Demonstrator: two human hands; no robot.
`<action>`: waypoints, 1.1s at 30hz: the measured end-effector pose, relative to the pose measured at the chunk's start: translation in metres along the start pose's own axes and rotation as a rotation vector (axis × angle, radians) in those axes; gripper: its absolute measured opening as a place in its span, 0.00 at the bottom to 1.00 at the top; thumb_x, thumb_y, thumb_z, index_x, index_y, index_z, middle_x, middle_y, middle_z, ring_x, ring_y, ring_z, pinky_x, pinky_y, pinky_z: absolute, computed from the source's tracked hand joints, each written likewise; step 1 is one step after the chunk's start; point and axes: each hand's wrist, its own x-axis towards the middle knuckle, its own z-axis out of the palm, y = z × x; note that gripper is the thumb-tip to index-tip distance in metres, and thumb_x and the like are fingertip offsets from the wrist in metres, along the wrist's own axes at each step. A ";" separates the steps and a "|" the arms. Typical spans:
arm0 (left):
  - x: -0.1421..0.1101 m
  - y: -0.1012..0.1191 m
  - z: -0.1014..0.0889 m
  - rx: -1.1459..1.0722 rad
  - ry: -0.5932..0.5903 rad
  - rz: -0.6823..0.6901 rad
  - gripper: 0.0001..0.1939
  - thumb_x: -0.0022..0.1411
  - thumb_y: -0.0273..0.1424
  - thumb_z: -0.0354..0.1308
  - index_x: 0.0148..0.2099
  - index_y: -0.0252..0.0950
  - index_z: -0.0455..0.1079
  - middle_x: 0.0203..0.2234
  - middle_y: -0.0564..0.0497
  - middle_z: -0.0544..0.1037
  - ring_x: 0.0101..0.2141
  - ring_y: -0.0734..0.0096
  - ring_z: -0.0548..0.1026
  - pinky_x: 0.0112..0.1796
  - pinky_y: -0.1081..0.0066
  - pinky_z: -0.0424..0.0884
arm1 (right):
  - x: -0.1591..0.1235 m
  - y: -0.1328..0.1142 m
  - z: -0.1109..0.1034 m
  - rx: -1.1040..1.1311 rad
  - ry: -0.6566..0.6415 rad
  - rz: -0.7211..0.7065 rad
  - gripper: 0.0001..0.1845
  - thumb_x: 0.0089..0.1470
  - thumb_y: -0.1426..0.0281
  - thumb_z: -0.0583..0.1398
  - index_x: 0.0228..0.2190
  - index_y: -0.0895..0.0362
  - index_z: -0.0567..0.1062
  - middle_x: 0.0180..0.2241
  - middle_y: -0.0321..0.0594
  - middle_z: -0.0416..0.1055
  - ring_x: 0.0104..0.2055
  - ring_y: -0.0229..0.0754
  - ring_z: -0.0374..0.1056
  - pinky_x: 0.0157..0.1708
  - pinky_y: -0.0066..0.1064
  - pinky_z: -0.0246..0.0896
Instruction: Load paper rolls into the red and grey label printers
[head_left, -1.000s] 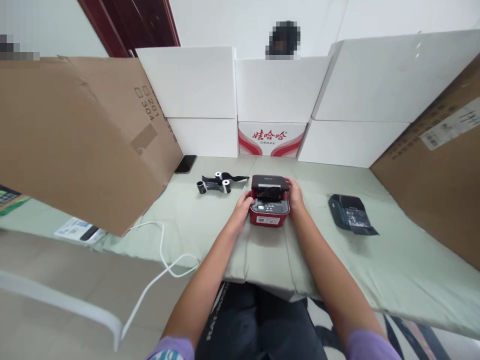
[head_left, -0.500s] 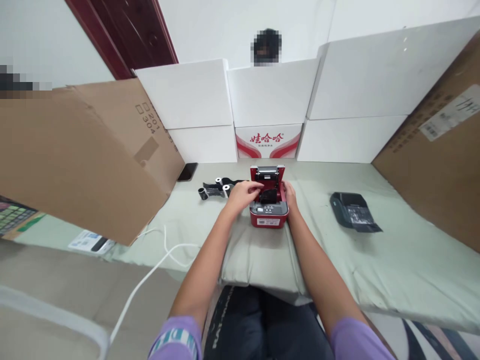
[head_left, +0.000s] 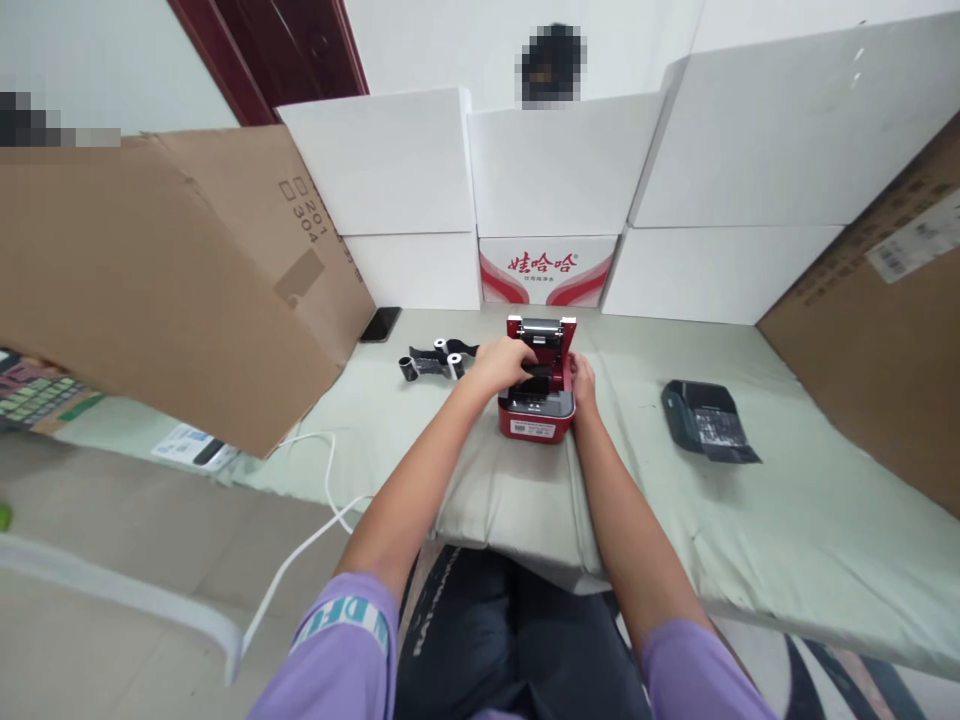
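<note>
We are keeping the red machine (head_left: pixel 534 420) directly in front of us on the cloth-covered worktop (head_left: pixel 810 510). It is standing upright, its lid (head_left: pixel 541 336) is tilting up at the back, and a white label is showing on its front. Our left hand (head_left: pixel 504 366) is lying across the machine's left side, its fingers bending into the opening against a dark part; we are not managing to tell whether they are gripping it. Our right hand (head_left: pixel 583 382) is resting along the machine's right side; its fingertips are hiding, so we are unable to tell whether it is gripping or only steadying. Near the left hand, 3 small rolls (head_left: pixel 407 369) are standing among strips of black film (head_left: pixel 430 367). A phone (head_left: pixel 381 324) is lying behind them. Well to the right, we are seeing a dark device (head_left: pixel 686 411), a black sheet (head_left: pixel 724 432) covering part of it and extending past its front.
</note>
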 end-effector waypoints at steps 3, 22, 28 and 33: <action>-0.034 -0.025 -0.008 -0.343 0.293 -0.059 0.17 0.55 0.34 0.67 0.49 0.42 0.79 0.42 0.50 0.83 0.37 0.64 0.79 0.39 0.68 0.74 | -0.001 -0.001 0.000 0.037 -0.005 0.016 0.15 0.53 0.55 0.60 0.34 0.54 0.75 0.33 0.36 0.79 0.37 0.42 0.74 0.37 0.33 0.71; -0.133 -0.151 0.067 -0.353 0.585 -0.863 0.21 0.57 0.42 0.67 0.52 0.44 0.72 0.54 0.45 0.80 0.60 0.52 0.73 0.62 0.51 0.60 | -0.002 0.002 -0.001 0.012 -0.018 -0.033 0.14 0.53 0.55 0.61 0.32 0.53 0.75 0.31 0.34 0.76 0.35 0.40 0.72 0.37 0.32 0.68; -0.101 -0.188 0.045 -0.846 0.844 -0.738 0.21 0.57 0.31 0.63 0.54 0.38 0.72 0.58 0.41 0.76 0.60 0.61 0.72 0.60 0.65 0.67 | -0.005 -0.004 0.000 -0.046 0.017 -0.013 0.13 0.56 0.57 0.59 0.31 0.53 0.76 0.31 0.36 0.76 0.38 0.42 0.72 0.40 0.33 0.68; -0.068 -0.198 0.022 -0.993 0.729 -0.778 0.19 0.43 0.19 0.63 0.42 0.32 0.78 0.38 0.42 0.84 0.47 0.55 0.80 0.51 0.60 0.74 | -0.004 -0.003 0.000 -0.013 0.002 -0.005 0.13 0.55 0.56 0.60 0.32 0.53 0.75 0.30 0.35 0.76 0.38 0.42 0.73 0.39 0.33 0.68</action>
